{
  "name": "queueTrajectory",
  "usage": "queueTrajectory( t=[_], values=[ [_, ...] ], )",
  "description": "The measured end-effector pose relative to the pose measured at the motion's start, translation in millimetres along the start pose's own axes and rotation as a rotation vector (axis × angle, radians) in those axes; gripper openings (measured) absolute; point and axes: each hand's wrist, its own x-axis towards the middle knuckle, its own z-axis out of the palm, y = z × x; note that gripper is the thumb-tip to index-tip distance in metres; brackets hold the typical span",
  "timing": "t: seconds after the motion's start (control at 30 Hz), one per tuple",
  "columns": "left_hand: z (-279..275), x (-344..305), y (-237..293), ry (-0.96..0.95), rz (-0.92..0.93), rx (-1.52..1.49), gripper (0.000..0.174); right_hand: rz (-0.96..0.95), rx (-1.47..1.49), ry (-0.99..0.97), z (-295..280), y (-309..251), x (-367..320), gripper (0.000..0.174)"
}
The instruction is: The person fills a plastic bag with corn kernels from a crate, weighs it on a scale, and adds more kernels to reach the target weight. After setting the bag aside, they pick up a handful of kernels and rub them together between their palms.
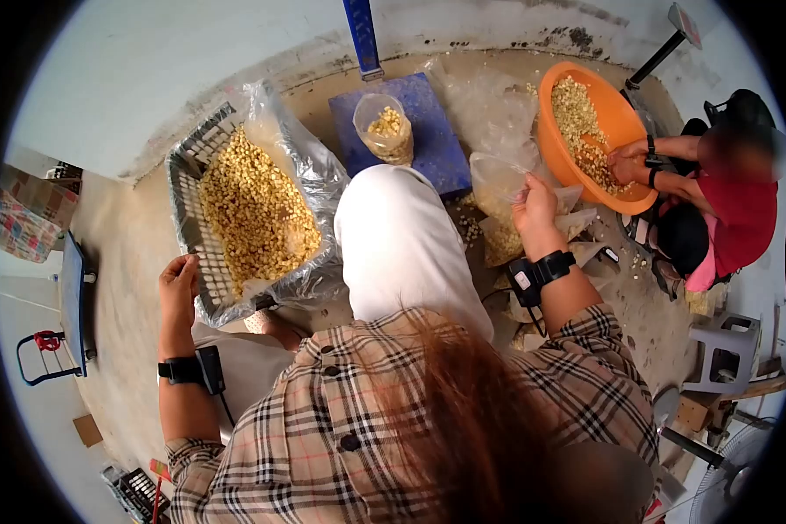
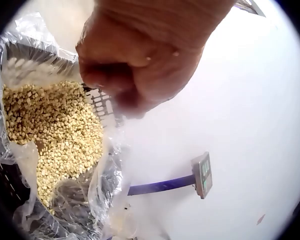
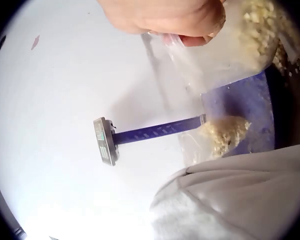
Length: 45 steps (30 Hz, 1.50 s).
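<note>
My right hand (image 1: pixel 535 210) pinches the top edge of a clear plastic bag (image 1: pixel 496 179) right of the scale; in the right wrist view the fingers (image 3: pixel 202 40) curl on its film, with pale yellow pieces (image 3: pixel 258 30) inside. My left hand (image 1: pixel 179 278), its fingers bent, is at the near left corner of the grey crate (image 1: pixel 186 214); whether it touches the rim I cannot tell. The plastic-lined crate holds many yellow pieces (image 1: pixel 258 210). On the blue scale platform (image 1: pixel 441 157) stands an open bag (image 1: pixel 396 148) partly filled with the pieces.
At the right, a person in red (image 1: pixel 747 205) has both hands in an orange basin (image 1: pixel 555 148) of pieces. More filled bags (image 1: pixel 502 244) lie beside my right knee. A grey stool (image 1: pixel 723 349) and a fan (image 1: pixel 734 480) stand lower right, a blue trolley (image 1: pixel 75 301) at the left.
</note>
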Motion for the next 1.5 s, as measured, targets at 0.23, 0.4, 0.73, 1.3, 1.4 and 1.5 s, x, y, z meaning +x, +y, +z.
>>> queueTrajectory(
  t=[0.23,0.4,0.73,1.3,1.4,1.5],
  values=[
    [-3.6,-4.0,-19.0,0.016,-0.007,0.021,0.017,0.074,-0.113,-0.075,-18.2,24.3,2.0,0.008],
    [-3.0,-5.6,-18.4,0.0,-0.066,0.07,0.016,0.129,-0.222,-0.116,-19.3,45.6,-9.0,0.01],
    [-2.1,-6.6,-20.3,-0.028,-0.035,0.149,0.013,0.136,-0.431,-0.264,-0.1,85.5,0.8,0.008],
    [5.4,-2.7,-19.1,-0.095,-0.013,0.201,0.013,-0.067,-0.107,-0.256,88.0,3.1,57.6,0.005],
    [13.2,0.2,-16.2,-0.117,0.004,0.269,0.011,-0.135,-0.174,-0.228,126.6,6.3,83.4,0.005],
    [16.8,3.2,-12.1,-0.161,0.02,0.316,0.009,-0.152,-0.166,-0.251,169.0,10.9,99.4,0.007]
  ],
)
